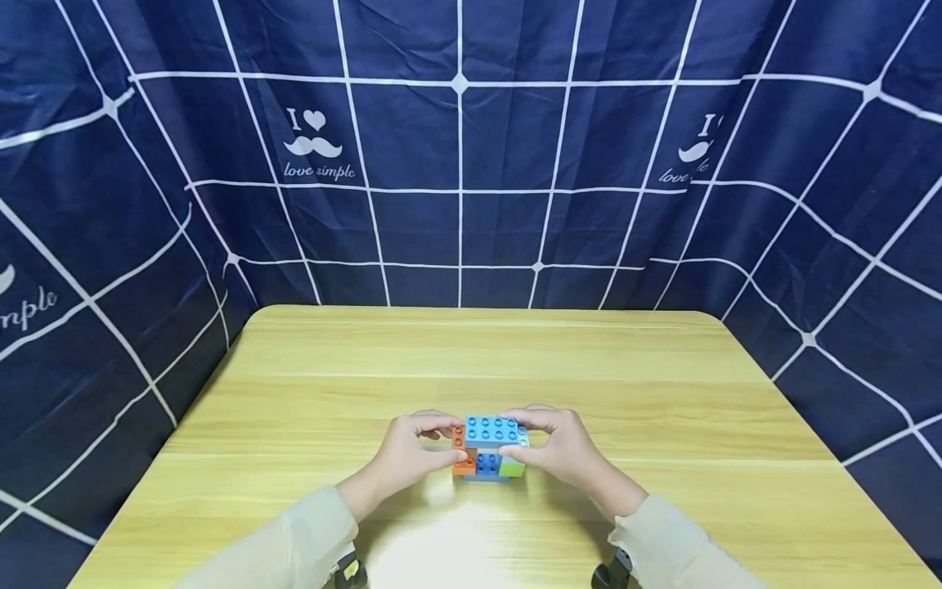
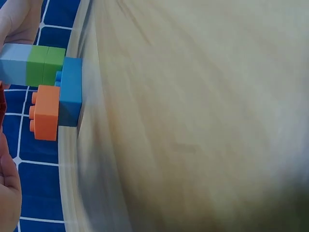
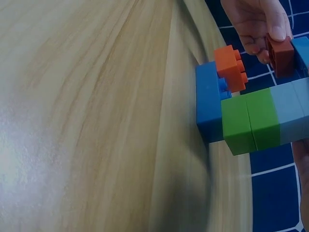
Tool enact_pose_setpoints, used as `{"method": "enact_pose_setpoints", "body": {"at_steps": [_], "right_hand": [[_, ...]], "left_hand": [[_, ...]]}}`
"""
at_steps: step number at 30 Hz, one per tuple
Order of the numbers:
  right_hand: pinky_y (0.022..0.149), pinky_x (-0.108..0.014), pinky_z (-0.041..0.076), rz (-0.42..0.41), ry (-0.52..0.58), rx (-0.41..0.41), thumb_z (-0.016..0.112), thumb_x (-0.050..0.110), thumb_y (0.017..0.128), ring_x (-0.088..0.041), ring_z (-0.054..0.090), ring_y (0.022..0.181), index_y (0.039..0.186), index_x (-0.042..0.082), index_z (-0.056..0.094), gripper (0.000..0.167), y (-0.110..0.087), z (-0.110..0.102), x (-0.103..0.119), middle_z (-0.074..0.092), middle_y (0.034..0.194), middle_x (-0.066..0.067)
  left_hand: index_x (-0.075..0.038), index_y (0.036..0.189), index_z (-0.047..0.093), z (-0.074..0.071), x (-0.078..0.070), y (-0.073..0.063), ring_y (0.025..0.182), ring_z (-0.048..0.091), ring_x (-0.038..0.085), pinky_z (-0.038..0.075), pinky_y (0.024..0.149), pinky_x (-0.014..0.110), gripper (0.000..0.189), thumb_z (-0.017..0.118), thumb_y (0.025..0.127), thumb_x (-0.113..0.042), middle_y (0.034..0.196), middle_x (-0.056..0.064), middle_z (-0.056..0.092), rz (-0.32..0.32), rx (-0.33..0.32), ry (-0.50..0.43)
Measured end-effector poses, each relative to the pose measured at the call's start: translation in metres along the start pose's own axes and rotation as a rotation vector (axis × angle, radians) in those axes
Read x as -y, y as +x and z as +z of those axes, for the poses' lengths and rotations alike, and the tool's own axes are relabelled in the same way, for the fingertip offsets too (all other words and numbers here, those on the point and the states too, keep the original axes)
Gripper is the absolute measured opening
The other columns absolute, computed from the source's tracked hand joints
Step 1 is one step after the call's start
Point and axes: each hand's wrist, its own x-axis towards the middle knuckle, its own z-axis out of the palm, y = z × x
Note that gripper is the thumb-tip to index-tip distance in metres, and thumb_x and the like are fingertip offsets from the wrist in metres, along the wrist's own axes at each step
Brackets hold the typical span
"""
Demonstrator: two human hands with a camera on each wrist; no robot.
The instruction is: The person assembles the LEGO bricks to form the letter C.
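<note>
Toy building bricks form a small structure on the table. Its base is a blue brick (image 3: 208, 99), carrying an orange brick (image 3: 230, 67) on one side and two green bricks (image 3: 251, 121) on the other. Light-blue bricks (image 3: 291, 108) stand on the green ones. A blue top brick (image 1: 491, 429) spans the upper level. My left hand (image 1: 412, 446) pinches a reddish-brown brick (image 3: 283, 57) at the top brick's left end; a gap shows between it and the orange brick. My right hand (image 1: 562, 446) grips the top brick's right end, with thumb in front and fingers behind.
The wooden table (image 1: 353, 352) has rounded far corners. Dark blue curtains (image 1: 500, 229) with white grid lines surround it on the back and sides. A bright light reflection lies on the tabletop nearer me.
</note>
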Motion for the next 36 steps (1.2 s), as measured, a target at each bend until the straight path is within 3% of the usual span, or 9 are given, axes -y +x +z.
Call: {"method": "enact_pose_setpoints", "body": {"at_steps": [3, 9, 27, 29, 36], "right_hand": [[0.079, -0.034, 0.053, -0.005, -0.005, 0.003, 0.084, 0.015, 0.071, -0.010, 0.064, 0.086, 0.108, 0.010, 0.072, 0.039, 0.001, 0.000, -0.005, 0.070, 0.101, 0.001], [0.078, -0.032, 0.053, -0.041, 0.001, 0.016, 0.082, 0.025, 0.075, -0.011, 0.063, 0.086, 0.109, 0.011, 0.072, 0.038, 0.001, -0.001, -0.005, 0.069, 0.101, 0.003], [0.077, -0.031, 0.053, -0.050, 0.003, 0.028, 0.083, 0.020, 0.075, -0.011, 0.063, 0.086, 0.109, 0.010, 0.072, 0.037, 0.001, -0.003, -0.001, 0.069, 0.101, 0.004], [0.078, -0.031, 0.053, -0.046, 0.013, 0.029, 0.083, 0.020, 0.074, -0.011, 0.063, 0.086, 0.109, 0.010, 0.072, 0.037, 0.001, -0.003, -0.001, 0.069, 0.101, 0.005], [0.079, -0.032, 0.053, -0.028, 0.018, 0.037, 0.082, 0.024, 0.075, -0.011, 0.063, 0.087, 0.110, 0.010, 0.072, 0.038, 0.001, -0.003, -0.002, 0.068, 0.101, 0.004]], "left_hand": [[0.001, 0.103, 0.070, 0.000, -0.011, -0.004, 0.088, 0.061, 0.020, 0.051, 0.082, 0.045, 0.031, 0.078, 0.073, 0.002, 0.097, 0.007, 0.068, -0.007, -0.010, -0.012], [0.002, 0.104, 0.069, 0.004, -0.010, -0.008, 0.090, 0.060, 0.020, 0.052, 0.081, 0.041, 0.031, 0.077, 0.075, 0.003, 0.099, 0.008, 0.068, 0.011, -0.044, -0.039], [0.003, 0.104, 0.069, 0.006, -0.013, -0.009, 0.089, 0.060, 0.018, 0.052, 0.079, 0.046, 0.031, 0.077, 0.073, 0.004, 0.101, 0.011, 0.068, 0.055, -0.077, -0.024], [0.004, 0.103, 0.069, 0.007, -0.010, -0.009, 0.088, 0.060, 0.018, 0.052, 0.078, 0.044, 0.031, 0.077, 0.073, 0.004, 0.100, 0.012, 0.068, 0.078, -0.086, -0.023], [-0.002, 0.105, 0.070, 0.014, 0.024, -0.006, 0.090, 0.059, 0.016, 0.053, 0.078, 0.036, 0.033, 0.080, 0.073, -0.001, 0.103, 0.006, 0.069, 0.078, -0.114, -0.049]]}}
